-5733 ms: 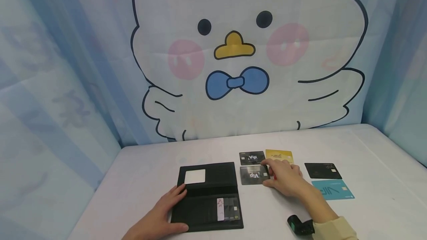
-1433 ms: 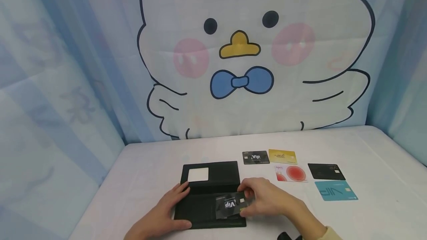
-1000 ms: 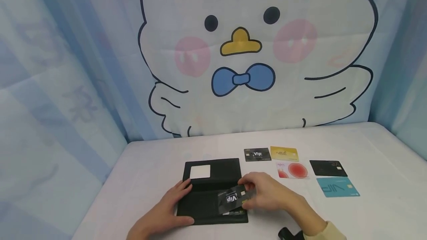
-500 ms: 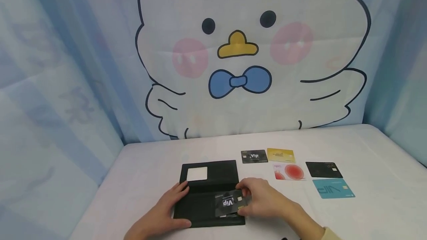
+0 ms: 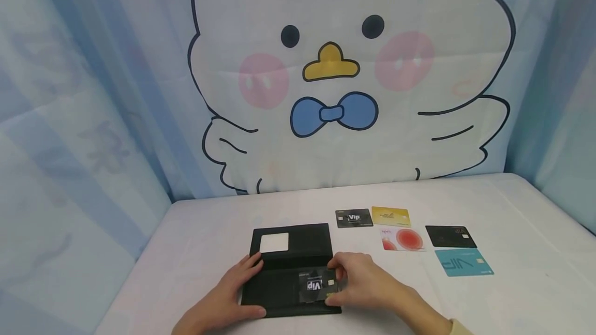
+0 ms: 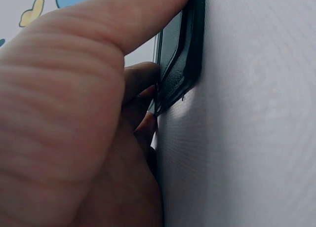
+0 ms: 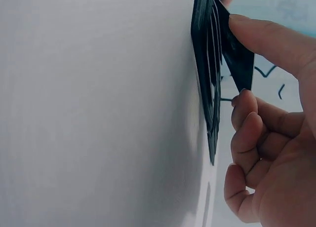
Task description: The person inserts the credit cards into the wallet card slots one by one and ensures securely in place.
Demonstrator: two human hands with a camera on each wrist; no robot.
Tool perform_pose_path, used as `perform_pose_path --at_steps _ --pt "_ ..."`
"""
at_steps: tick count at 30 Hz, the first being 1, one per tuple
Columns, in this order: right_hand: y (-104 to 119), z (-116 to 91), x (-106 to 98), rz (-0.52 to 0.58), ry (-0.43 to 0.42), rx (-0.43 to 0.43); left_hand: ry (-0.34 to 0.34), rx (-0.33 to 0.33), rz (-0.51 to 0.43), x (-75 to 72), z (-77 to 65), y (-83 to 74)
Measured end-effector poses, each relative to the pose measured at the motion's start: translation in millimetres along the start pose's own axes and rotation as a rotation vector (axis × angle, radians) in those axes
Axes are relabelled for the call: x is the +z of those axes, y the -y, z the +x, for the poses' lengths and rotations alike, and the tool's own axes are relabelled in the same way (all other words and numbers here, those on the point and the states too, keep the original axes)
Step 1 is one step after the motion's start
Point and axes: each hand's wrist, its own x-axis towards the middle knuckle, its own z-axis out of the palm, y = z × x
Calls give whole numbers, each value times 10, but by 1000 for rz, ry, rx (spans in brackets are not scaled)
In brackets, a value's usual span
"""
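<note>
A black wallet (image 5: 270, 293) lies unfolded on the table, a white patch (image 5: 274, 242) on its upper half. My left hand (image 5: 225, 293) rests on its left side, thumb across the lower left corner and fingers at the side edge. With thumb and fingers my right hand (image 5: 368, 283) pinches a dark translucent Vip card (image 5: 314, 284) over the right part of the lower half. In the right wrist view the card (image 7: 239, 59) stands at a slant to the wallet (image 7: 205, 64), its far edge close to the layered slots; whether it has entered one I cannot tell.
Beyond my right hand lie a black Vip card (image 5: 354, 218), a gold card (image 5: 391, 216) and a white card with a red circle (image 5: 402, 239). Farther right are another black card (image 5: 450, 236) and a blue VIP card (image 5: 463, 262). A printed curtain (image 5: 326, 159) hangs behind the table.
My right hand has taken the dark Vip card from the table and brought it left over the wallet. Lately the card has turned squarer to the wallet. My left hand stays put.
</note>
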Motion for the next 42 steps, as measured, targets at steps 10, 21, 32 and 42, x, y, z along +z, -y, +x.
perform_pose_path --at_steps 10,21,32,42 --pt "23 -3 25 -47 26 2 0 -35 -4 -1 1 -1" --pt "-42 -78 -60 -10 42 -25 5 -73 -16 20 13 -23" --pt "-31 -36 -45 -70 22 -95 -2 -55 -9 16 7 -13" --pt "29 28 0 -125 25 -141 -8 -44 -15 21 3 -22"
